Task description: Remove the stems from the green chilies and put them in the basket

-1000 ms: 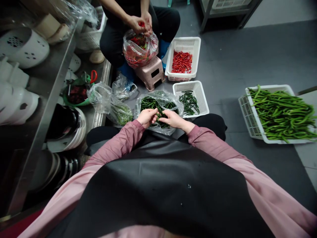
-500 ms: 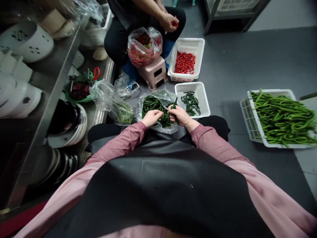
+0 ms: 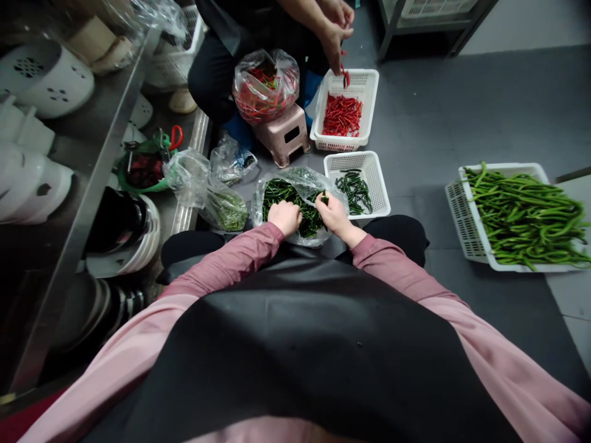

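A clear plastic bag [image 3: 302, 176] full of green chili peppers [image 3: 278, 191] lies open before my knees. My left hand [image 3: 285, 218] is closed over the peppers in it, knuckles up; its fingertips and anything they pinch are hidden. At the bag's right side, my right hand [image 3: 334, 215] is closed round a green chili pepper [image 3: 325, 198], whose end shows above the fingers. Just beyond that hand stands a white perforated basket [image 3: 381, 195] with a smaller heap of green chili peppers [image 3: 354, 191] inside.
Across from me, a co-worker's hand [image 3: 333, 44] holds red chilies over a white basket [image 3: 369, 117] of red chilies. A bag of red chilies [image 3: 265, 101] sits on a pink stool [image 3: 282, 135]. Long green peppers [image 3: 526, 215] fill a basket at right; metal shelving [image 3: 99, 166] stands left.
My left hand has moved slightly right and turned knuckles-up over the bag. The pepper in my right hand shows less above the fingers. The co-worker's hands have moved over the red chili basket.
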`<state>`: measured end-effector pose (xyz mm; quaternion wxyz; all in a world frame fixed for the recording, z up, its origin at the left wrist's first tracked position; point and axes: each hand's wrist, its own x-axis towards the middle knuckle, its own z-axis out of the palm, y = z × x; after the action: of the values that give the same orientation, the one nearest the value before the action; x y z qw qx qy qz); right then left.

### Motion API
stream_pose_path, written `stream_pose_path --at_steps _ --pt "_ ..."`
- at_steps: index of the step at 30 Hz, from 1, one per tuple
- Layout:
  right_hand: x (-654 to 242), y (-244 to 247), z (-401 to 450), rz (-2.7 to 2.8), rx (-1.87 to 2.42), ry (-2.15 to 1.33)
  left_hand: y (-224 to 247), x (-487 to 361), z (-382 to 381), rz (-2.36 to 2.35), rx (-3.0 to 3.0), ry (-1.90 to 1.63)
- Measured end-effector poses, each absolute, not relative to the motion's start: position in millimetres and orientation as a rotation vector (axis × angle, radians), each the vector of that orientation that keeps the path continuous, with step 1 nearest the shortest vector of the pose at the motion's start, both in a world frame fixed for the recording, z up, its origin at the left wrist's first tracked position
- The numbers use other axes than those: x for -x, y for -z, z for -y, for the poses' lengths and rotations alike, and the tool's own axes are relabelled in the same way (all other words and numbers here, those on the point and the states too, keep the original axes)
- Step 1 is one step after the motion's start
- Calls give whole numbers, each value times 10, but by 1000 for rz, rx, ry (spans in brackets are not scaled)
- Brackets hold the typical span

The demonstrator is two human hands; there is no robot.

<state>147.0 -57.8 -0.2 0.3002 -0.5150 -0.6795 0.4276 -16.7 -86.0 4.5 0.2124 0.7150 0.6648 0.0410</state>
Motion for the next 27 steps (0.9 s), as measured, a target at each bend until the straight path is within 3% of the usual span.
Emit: stream_pose_path --at_steps 2,5,8,11,22,27 --pt "-1521 9 538 1779 1557 -1123 5 154 902 -1865 -2321 -72" --pt "-1616 52 476 1761 1774 -1339 178 62 933 -1465 -2682 63" --pt "-1678 113 473 1752 1814 -1574 452 -92 885 -1033 -2798 256" --pt "-1693 152 512 1819 1830 -1669 691 -228 824 -938 -2769 409" --pt "-1676 114 537 2440 2042 -1283 861 -463 793 -1070 -2524 588" --pt "-1732 182 590 2601 1960 -1099 815 -493 741 -1175 -2270 217"
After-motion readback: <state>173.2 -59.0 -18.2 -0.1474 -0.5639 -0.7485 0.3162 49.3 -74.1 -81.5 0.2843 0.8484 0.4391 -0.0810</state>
